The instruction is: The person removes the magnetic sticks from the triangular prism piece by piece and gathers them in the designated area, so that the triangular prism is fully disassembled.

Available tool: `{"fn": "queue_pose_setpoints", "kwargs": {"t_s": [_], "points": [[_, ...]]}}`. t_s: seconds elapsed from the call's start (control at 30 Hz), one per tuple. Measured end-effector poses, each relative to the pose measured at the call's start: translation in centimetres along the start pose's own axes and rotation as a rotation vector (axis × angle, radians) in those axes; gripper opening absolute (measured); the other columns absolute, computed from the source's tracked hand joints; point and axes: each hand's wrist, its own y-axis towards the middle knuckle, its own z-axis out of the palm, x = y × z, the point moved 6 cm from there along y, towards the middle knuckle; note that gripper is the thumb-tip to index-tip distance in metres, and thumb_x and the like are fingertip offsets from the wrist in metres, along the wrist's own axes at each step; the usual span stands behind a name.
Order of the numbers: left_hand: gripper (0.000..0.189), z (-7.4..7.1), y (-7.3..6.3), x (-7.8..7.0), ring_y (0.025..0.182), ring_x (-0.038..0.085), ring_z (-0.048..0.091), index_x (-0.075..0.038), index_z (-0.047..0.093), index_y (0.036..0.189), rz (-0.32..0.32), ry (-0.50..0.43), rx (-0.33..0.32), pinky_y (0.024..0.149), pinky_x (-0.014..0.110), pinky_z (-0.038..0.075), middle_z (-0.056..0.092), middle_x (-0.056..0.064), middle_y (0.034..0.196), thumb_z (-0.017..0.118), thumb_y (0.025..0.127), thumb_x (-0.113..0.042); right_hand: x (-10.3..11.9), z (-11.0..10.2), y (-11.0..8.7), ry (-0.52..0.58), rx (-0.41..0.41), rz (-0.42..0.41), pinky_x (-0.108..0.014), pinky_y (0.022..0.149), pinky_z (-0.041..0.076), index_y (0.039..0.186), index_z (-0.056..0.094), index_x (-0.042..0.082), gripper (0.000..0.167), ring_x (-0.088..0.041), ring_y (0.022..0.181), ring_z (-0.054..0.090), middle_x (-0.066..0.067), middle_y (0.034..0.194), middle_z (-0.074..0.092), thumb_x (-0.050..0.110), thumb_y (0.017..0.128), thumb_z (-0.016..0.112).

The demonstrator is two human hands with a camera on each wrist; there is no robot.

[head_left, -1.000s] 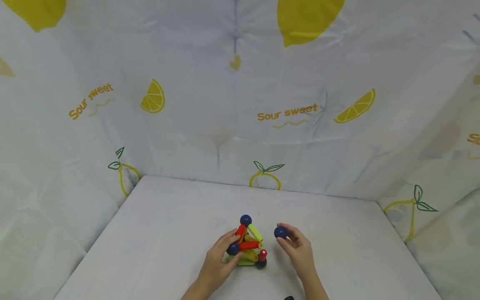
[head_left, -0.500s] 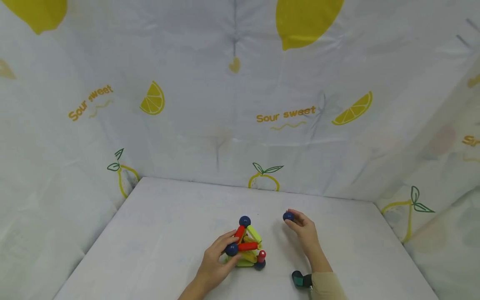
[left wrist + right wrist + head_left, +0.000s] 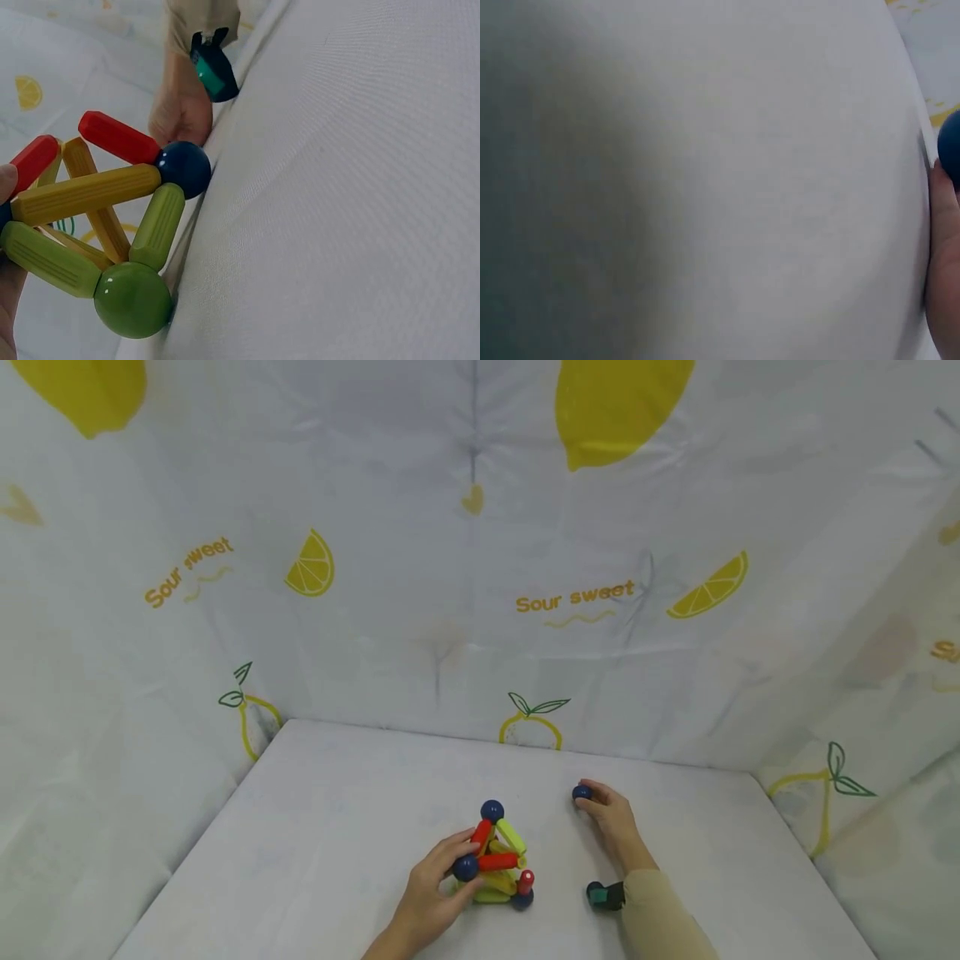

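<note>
My left hand [image 3: 427,897] grips a frame of coloured toy rods and balls by its near-left blue ball [image 3: 466,867]. From that corner a red rod [image 3: 498,862] runs right; another blue ball [image 3: 492,811] tops the far corner. A short red rod [image 3: 526,882] stands up from a blue ball [image 3: 522,899] at the lower right. The left wrist view also shows a green ball [image 3: 133,300] joined to green rods [image 3: 157,226]. Away to the right, my right hand [image 3: 613,827] pinches a separate blue ball [image 3: 581,793], low over the table; whether it touches the surface I cannot tell.
The white table [image 3: 360,802] reaches back to a hanging lemon-print cloth [image 3: 420,568], which also closes in both sides. A dark wrist camera [image 3: 606,896] sits at the right sleeve [image 3: 660,914].
My right hand has carried its blue ball away from the frame, rightward and toward the back, slowing in the last half second. My left hand keeps hold of the frame, nearly still.
</note>
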Motion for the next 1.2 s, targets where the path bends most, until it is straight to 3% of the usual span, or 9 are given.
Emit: {"fn": "queue_pose_setpoints", "kwargs": {"t_s": [0.17, 0.43, 0.6, 0.73, 0.9, 1.2], "points": [[0.041, 0.1, -0.2, 0.2, 0.116, 0.029, 0.059, -0.007, 0.059, 0.121, -0.039, -0.017, 0.010, 0.087, 0.026, 0.055, 0.055, 0.014, 0.132, 0.073, 0.082, -0.011, -0.1, -0.1, 0.2, -0.043, 0.000, -0.008, -0.046, 0.115, 0.028, 0.137, 0.043, -0.005, 0.048, -0.037, 0.139, 0.031, -0.026, 0.146, 0.036, 0.002, 0.091, 0.057], [0.042, 0.2, -0.1, 0.1, 0.116, 0.029, 0.059, -0.007, 0.058, 0.122, -0.035, -0.014, 0.018, 0.087, 0.025, 0.055, 0.055, 0.017, 0.132, 0.073, 0.082, -0.008, 0.4, 0.3, 0.3, -0.181, 0.013, -0.041, -0.051, 0.114, 0.029, 0.135, 0.045, -0.006, 0.048, -0.042, 0.136, 0.033, -0.028, 0.143, 0.039, -0.001, 0.089, 0.059], [0.045, 0.3, -0.1, 0.3, 0.113, 0.034, 0.059, -0.003, 0.059, 0.119, -0.046, -0.004, 0.013, 0.085, 0.027, 0.056, 0.056, 0.019, 0.130, 0.075, 0.078, -0.002, 0.2, 0.3, 0.4, -0.207, 0.005, -0.024, -0.049, 0.115, 0.027, 0.138, 0.042, -0.003, 0.053, -0.041, 0.137, 0.031, -0.025, 0.146, 0.036, 0.002, 0.089, 0.060], [0.045, 0.4, -0.2, 0.4, 0.111, 0.038, 0.059, 0.001, 0.058, 0.117, -0.035, -0.005, 0.007, 0.084, 0.027, 0.056, 0.056, 0.024, 0.128, 0.076, 0.075, 0.002, 0.0, 0.2, 0.4, -0.185, 0.000, -0.010, -0.048, 0.116, 0.027, 0.140, 0.038, -0.003, 0.057, -0.039, 0.138, 0.030, -0.025, 0.148, 0.035, 0.005, 0.089, 0.061], [0.043, 0.3, -0.2, 0.2, 0.114, 0.030, 0.059, -0.005, 0.058, 0.120, -0.044, 0.003, 0.018, 0.086, 0.024, 0.055, 0.055, 0.017, 0.131, 0.074, 0.080, -0.005, 0.1, -0.2, 0.4, -0.129, 0.002, 0.003, -0.047, 0.117, 0.025, 0.143, 0.034, -0.001, 0.060, -0.036, 0.140, 0.028, -0.022, 0.150, 0.032, 0.011, 0.091, 0.060], [0.041, -0.1, -0.1, 0.1, 0.116, 0.026, 0.059, -0.007, 0.057, 0.123, -0.023, -0.002, 0.029, 0.086, 0.024, 0.055, 0.055, 0.018, 0.131, 0.071, 0.084, -0.011, 3.0, -0.2, -1.4, -0.016, 0.034, -0.094, -0.036, 0.118, 0.025, 0.146, 0.030, 0.002, 0.061, -0.030, 0.143, 0.026, -0.017, 0.153, 0.030, 0.015, 0.093, 0.060]]}}
